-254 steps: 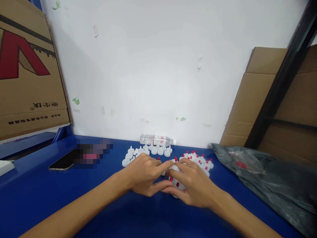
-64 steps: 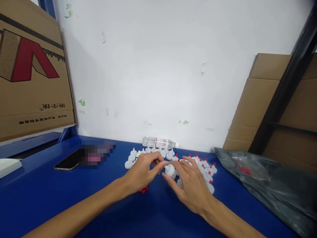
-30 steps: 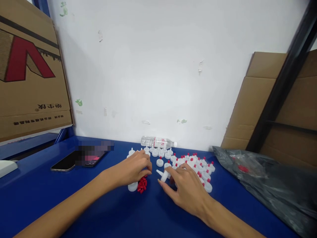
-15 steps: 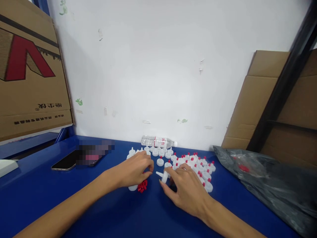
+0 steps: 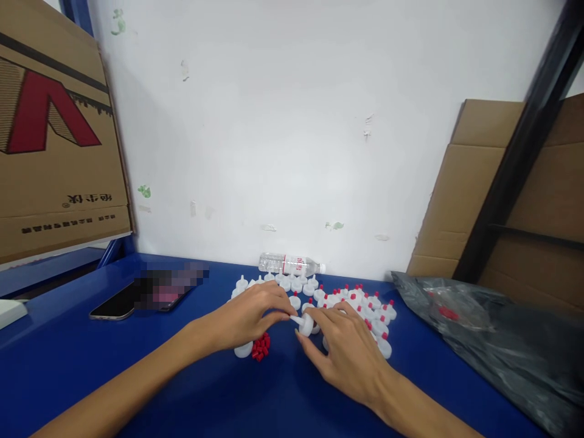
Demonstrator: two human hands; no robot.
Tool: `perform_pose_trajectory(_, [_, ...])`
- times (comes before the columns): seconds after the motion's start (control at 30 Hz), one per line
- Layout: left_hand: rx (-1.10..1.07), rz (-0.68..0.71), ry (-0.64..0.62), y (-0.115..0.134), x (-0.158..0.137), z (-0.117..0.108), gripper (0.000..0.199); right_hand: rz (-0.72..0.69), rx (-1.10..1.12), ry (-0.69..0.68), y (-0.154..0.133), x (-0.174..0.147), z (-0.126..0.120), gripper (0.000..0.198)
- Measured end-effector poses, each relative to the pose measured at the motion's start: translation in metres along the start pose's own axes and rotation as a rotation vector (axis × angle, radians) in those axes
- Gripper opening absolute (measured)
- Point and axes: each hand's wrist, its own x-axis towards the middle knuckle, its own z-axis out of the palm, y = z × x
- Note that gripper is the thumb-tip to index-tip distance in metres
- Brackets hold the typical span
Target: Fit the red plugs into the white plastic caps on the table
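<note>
My right hand (image 5: 349, 347) grips a white nozzle cap (image 5: 306, 325) between thumb and fingers, tilted so its spout points left. At the spout's tip, the thumb and fingers of my left hand (image 5: 264, 313) are pinched together and hide whatever is between them. A pile of small red caps (image 5: 260, 347) lies just below my left hand. White nozzle caps with bare spouts (image 5: 285, 281) stand behind and partly under that hand. Beyond my right hand stand several white nozzle caps with red tips (image 5: 360, 298), some hidden by its fingers.
A clear plastic bottle (image 5: 290, 264) lies against the wall (image 5: 274, 121). Two phones, one a dark phone (image 5: 114, 300), rest at the left of the blue table (image 5: 191, 395). A grey plastic bag (image 5: 502, 328) covers the right side. Cardboard (image 5: 460, 182) leans behind it.
My left hand has moved right, from above the red caps to the spout's tip. My right hand still holds the white nozzle cap, now turned slightly. The view has shifted a little.
</note>
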Motion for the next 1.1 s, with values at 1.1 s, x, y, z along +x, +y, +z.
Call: perform_pose_trajectory(1.1, [-0.11,-0.113,-0.049,0.02,-0.003,0.013,0.038,-0.156,-0.071,-0.029,-0.004,-0.005,-0.005,0.019])
